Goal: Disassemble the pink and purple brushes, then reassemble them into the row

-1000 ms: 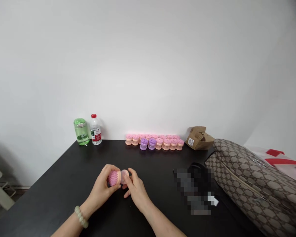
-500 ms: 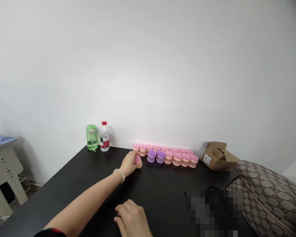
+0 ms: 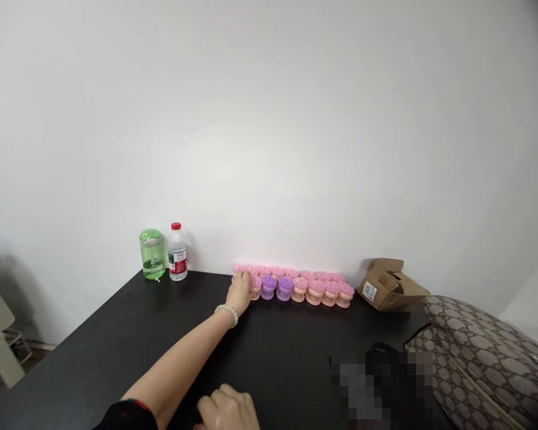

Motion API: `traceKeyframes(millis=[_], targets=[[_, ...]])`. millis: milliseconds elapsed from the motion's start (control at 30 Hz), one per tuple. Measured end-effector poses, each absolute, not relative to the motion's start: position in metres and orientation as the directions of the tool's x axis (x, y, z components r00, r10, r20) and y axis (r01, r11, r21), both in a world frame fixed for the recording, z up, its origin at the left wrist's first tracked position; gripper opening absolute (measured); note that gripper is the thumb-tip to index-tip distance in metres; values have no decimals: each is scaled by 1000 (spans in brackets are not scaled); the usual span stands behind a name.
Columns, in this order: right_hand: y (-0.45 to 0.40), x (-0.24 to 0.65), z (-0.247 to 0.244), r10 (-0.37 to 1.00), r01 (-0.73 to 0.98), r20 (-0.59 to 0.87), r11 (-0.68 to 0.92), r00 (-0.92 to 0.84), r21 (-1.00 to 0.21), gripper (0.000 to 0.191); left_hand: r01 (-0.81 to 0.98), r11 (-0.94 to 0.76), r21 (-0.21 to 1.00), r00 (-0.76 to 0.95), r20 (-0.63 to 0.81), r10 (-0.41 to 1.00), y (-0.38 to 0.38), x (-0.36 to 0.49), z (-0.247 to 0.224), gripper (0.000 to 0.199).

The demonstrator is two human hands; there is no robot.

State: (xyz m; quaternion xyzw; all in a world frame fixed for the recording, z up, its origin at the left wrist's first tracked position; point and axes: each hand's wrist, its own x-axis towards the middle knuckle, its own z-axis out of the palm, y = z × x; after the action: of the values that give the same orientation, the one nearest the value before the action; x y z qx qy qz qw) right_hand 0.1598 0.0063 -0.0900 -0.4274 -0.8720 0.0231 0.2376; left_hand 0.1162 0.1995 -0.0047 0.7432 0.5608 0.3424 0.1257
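Two rows of round bristled brushes stand along the wall at the back of the black table. Most are pink [image 3: 314, 289]; in the front row are two purple ones, a left one [image 3: 268, 285] and a right one [image 3: 284, 288]. My left hand [image 3: 239, 292] is closed round a pink brush [image 3: 255, 285] at the left end of the front row, beside the left purple brush. Its fingers partly cover that brush. My right hand [image 3: 228, 409] is near the bottom edge, over the table, with its fingers curled; what they hold, if anything, is hidden.
A green jug [image 3: 153, 255] and a red-capped water bottle [image 3: 177, 253] stand at the back left of the black table [image 3: 161, 334]. To the right are an open cardboard box [image 3: 392, 288], a patterned bag [image 3: 484, 340] and a dark, partly pixelated item [image 3: 381, 382].
My left hand has brought the pink brush up to the left end of the front row, next to the purple ones. My right hand has moved lower, its fingers more curled. The view has shifted slightly.
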Motion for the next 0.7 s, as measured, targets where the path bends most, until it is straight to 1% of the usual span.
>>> traceKeyframes(millis=[167,200,300,400,433,500,567,700], targets=[[0,165,-60,790,755,307,605,-531,-253,14,652,-351,672,111,373,921,176,89,-4,51],[-3,167,-51,792,753,294,605,-535,-260,13,624,-346,701,112,358,927,167,82,-3,51],[-9,171,-30,807,760,282,587,-519,-281,8,537,-317,782,136,290,947,132,57,-2,38],[-10,177,-19,830,779,295,551,-474,-298,6,457,-305,836,156,262,952,89,32,-4,38],[-9,179,-17,834,778,311,543,-456,-316,6,400,-312,862,159,270,950,75,23,-6,39],[-5,184,-16,837,760,361,534,-413,-370,8,366,-351,862,155,315,936,51,7,-11,38],[-1,187,-17,838,741,407,525,-363,-419,10,406,-383,830,130,363,923,34,-7,-17,36],[9,196,-17,856,746,449,470,-256,-472,17,512,-412,753,87,432,898,23,-24,-25,33]])
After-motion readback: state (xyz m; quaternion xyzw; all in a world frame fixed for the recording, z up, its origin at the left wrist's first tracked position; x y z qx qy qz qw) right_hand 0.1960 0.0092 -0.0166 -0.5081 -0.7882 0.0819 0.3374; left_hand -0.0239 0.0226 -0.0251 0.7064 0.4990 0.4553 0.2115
